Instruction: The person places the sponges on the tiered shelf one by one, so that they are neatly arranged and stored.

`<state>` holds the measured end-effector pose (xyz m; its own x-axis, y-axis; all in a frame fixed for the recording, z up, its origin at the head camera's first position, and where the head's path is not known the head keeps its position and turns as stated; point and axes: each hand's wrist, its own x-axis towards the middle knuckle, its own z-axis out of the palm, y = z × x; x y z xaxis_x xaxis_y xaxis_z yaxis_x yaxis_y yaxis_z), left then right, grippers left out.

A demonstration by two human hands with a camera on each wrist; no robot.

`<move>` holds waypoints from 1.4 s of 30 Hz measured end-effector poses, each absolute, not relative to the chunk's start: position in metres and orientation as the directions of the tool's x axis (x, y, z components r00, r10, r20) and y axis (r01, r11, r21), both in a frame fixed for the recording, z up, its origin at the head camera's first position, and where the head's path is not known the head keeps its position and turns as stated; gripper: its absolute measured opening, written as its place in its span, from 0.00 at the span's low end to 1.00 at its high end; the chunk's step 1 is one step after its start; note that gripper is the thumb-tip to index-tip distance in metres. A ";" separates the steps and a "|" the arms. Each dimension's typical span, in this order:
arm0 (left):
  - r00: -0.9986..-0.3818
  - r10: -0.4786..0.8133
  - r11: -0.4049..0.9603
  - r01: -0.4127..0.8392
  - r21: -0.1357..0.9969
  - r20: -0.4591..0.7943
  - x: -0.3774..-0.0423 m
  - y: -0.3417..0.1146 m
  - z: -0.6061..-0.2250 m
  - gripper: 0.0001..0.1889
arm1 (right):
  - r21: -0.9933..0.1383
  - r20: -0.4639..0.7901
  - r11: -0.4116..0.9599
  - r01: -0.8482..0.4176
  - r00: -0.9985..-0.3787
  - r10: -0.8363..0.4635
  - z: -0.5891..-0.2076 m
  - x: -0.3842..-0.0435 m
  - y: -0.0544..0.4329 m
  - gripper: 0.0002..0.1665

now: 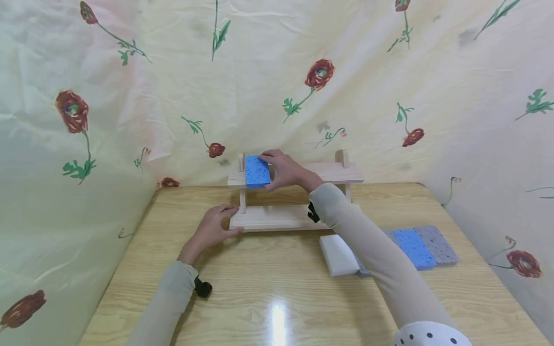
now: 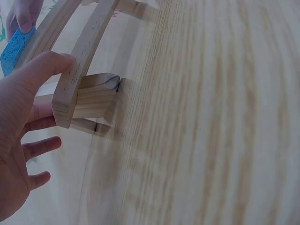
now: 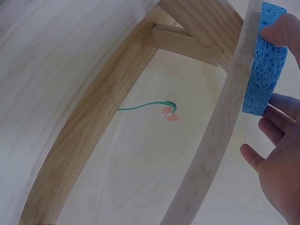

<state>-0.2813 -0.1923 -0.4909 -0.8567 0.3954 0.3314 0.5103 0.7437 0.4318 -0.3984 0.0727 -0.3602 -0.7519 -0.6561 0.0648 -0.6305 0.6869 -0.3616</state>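
A two-tier wooden shelf (image 1: 277, 217) stands at the back of the table. My right hand (image 1: 286, 170) holds a blue sponge (image 1: 257, 171) at the left end of the upper tier, beside a small upright end piece. In the right wrist view the thumb lies on one face of the sponge (image 3: 266, 65), with fingers on the other side. My left hand (image 1: 213, 225) grips the left end of the lower board, its thumb on the front edge (image 2: 79, 61). Behind that board its index finger is partly hidden, while the other fingers spread loosely.
Right of the shelf, a white sponge block (image 1: 339, 255) lies on the table (image 1: 242, 298). Beyond it are another blue sponge (image 1: 414, 247) and a grey sponge (image 1: 436, 244), partly covered by my right forearm. A flowered cloth (image 1: 259, 86) hangs close behind the shelf.
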 end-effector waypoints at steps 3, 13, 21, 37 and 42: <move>-0.861 0.393 0.747 0.504 0.434 0.323 -0.281 -0.192 -0.491 0.38 | -0.371 0.055 0.685 -0.627 -0.751 -0.658 -0.362 -0.399 0.073 0.64; -0.868 0.390 0.754 0.492 0.435 0.307 -0.280 -0.192 -0.490 0.38 | -0.393 0.033 0.680 -0.619 -0.748 -0.663 -0.364 -0.401 0.075 0.63; -0.863 0.394 0.749 0.501 0.434 0.317 -0.280 -0.192 -0.490 0.38 | -0.383 0.017 0.680 -0.625 -0.741 -0.671 -0.361 -0.401 0.074 0.63; -0.875 0.382 0.753 0.481 0.448 0.297 -0.281 -0.192 -0.489 0.38 | -0.385 -0.026 0.699 -0.603 -0.750 -0.661 -0.357 -0.397 0.074 0.64; -0.871 0.385 0.749 0.489 0.448 0.307 -0.281 -0.192 -0.490 0.38 | -0.391 -0.023 0.697 -0.601 -0.751 -0.660 -0.357 -0.396 0.074 0.64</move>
<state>-0.2807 -0.1920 -0.4897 -0.8706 0.3847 0.3067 0.4886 0.7487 0.4481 -0.3956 0.0740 -0.3566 -0.7507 -0.6603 -0.0229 -0.6011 0.6970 -0.3910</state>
